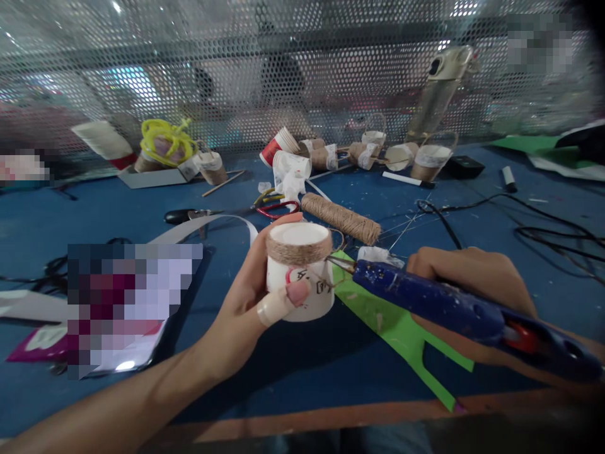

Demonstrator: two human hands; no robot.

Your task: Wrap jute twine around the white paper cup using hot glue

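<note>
My left hand (253, 293) is wrapped round a white paper cup (312, 309), with a bandage strip on its thumb. Brown twine (299, 253) circles the upper end of the cup, and dark and red print shows below that band. In my right hand (466, 274) is a blue hot glue gun (425, 301), stained with dried glue. Its metal nozzle (343, 261) points left and meets or nearly meets the lower edge of the twine at the cup's right side. A loose twine end hangs near the nozzle.
Behind the cup lie a twine spool (341, 217) and red-handled scissors (278, 209). Green cut paper (387, 315) sits under the glue gun. Several twine-wrapped cups (431, 164) line the mesh panel (307, 82). Black cable (558, 233) crosses the right; a phone-like device (137, 353) lies left.
</note>
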